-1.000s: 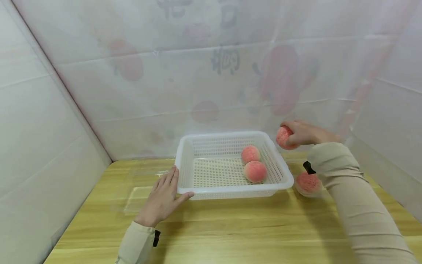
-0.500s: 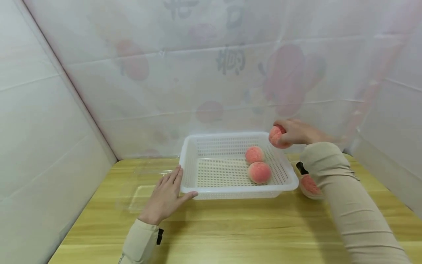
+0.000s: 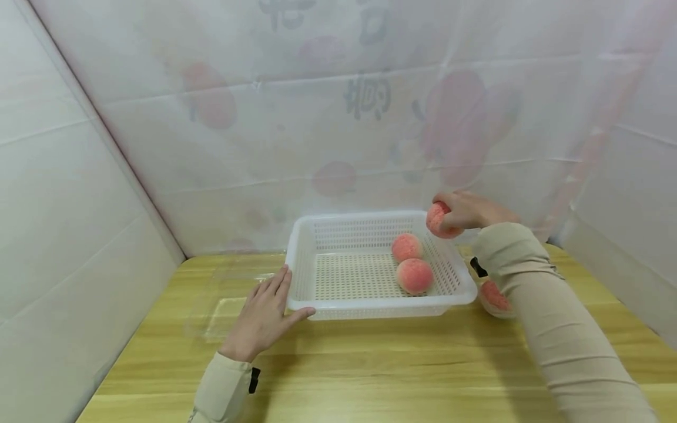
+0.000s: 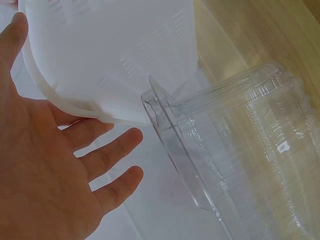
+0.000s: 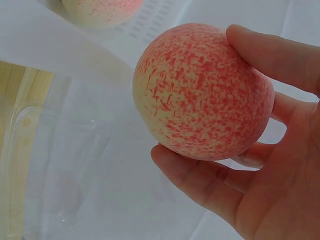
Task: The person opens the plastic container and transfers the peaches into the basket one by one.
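Observation:
A white perforated plastic basket (image 3: pixel 359 304) stands on the table, with one peach (image 3: pixel 406 247) and another peach (image 3: pixel 415 276) lying in its right part. My left hand (image 3: pixel 259 322) touches the basket's left rim with straight fingers; in the left wrist view the fingers lie spread along the rim. At the basket's back right corner, my right hand (image 3: pixel 472 210) holds a third peach (image 5: pixel 202 92) up at rim height. Thumb and fingertips grip it from opposite sides in the right wrist view. My right sleeve partly hides one more peach (image 3: pixel 495 295), right of the basket.
A clear plastic container (image 4: pixel 235 150) lies left of the basket, beside my left hand. Another clear plastic container (image 5: pixel 52 125) shows at the right side, below the held peach. White printed sheeting (image 3: pixel 264 147) walls the wooden table (image 3: pixel 370 370) at back and sides.
My right hand has carried the peach leftward, from outside the basket's right side to its back right corner. My left hand stays on the rim. The view has shifted slightly.

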The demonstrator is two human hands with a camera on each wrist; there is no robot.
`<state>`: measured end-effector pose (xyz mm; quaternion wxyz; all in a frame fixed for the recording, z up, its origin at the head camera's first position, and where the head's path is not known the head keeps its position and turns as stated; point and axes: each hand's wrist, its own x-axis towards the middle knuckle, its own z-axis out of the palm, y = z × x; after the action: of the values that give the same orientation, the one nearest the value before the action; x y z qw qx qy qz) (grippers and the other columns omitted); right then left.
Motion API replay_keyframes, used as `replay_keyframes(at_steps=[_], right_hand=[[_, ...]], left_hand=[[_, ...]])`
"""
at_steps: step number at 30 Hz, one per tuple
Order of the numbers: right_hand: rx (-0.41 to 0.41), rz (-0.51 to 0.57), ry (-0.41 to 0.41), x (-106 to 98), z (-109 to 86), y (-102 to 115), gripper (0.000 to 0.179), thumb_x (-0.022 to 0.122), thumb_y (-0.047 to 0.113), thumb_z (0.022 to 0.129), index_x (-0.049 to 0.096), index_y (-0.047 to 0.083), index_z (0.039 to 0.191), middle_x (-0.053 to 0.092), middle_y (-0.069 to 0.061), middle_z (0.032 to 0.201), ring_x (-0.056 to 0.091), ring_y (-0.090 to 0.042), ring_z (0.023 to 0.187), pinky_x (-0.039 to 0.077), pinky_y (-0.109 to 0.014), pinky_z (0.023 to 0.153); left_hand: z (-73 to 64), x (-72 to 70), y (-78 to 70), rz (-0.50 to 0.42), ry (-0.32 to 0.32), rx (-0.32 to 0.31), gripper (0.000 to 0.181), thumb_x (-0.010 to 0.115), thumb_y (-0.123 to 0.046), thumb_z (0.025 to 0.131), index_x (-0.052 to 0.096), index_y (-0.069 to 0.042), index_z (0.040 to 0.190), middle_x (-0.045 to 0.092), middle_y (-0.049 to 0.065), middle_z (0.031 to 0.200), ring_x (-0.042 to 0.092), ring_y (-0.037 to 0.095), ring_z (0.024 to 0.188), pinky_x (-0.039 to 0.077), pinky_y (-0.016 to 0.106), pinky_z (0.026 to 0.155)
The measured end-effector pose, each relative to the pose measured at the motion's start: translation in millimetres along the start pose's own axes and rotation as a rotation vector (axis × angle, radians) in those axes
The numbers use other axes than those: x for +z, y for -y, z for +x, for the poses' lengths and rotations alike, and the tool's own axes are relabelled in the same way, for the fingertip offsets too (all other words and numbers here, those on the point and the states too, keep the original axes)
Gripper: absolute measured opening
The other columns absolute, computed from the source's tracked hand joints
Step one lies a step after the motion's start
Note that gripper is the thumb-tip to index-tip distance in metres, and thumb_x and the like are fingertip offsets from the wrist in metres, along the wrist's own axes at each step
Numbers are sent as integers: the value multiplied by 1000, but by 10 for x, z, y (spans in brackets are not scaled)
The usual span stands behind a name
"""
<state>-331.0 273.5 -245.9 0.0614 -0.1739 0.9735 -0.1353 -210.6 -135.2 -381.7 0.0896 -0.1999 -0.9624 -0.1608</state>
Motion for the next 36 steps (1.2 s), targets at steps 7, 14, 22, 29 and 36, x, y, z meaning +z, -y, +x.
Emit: replay_keyframes(at_steps=[7, 14, 22, 29, 36], right_hand=[[19, -11, -5, 22, 0, 48, 56, 56, 13, 81, 49, 3, 136, 52, -20, 125, 49, -36, 105, 43, -48, 77], [10, -36, -2, 53, 51, 92, 67, 54, 11, 77, 47, 0, 144, 50, -23, 137, 49, -37, 111, 43, -50, 79], [29, -20, 4, 64, 85, 141, 68, 52, 11, 79, 46, 1, 145, 46, -23, 143, 46, -38, 118, 44, -53, 85], [29, -28, 1, 72, 86, 144, 65, 53, 13, 80, 48, 2, 143, 47, -24, 142, 48, -39, 119, 45, -54, 85], [27, 40, 11, 90, 122, 204, 68, 53, 8, 74, 48, 4, 141, 51, -18, 132, 48, -36, 111, 42, -49, 81]], left_hand=[[-11, -3, 9, -7, 3, -5, 92, 56, -57, 99, 29, 11, 154, 27, 26, 161, 35, 46, 142, 25, 61, 116], [-17, -7, 9, -9, 11, -12, 93, 57, -57, 98, 27, 10, 155, 27, 24, 161, 35, 46, 142, 25, 61, 116], [-3, 1, -19, -15, 4, 4, 92, 57, -57, 99, 27, 10, 155, 26, 25, 161, 34, 47, 142, 25, 61, 116], [8, -4, -28, -2, 4, 5, 92, 58, -56, 98, 27, 10, 154, 27, 26, 161, 34, 46, 143, 25, 61, 116], [2, -4, -21, -7, 10, -3, 92, 58, -56, 98, 27, 10, 154, 27, 25, 161, 35, 46, 142, 25, 61, 116]])
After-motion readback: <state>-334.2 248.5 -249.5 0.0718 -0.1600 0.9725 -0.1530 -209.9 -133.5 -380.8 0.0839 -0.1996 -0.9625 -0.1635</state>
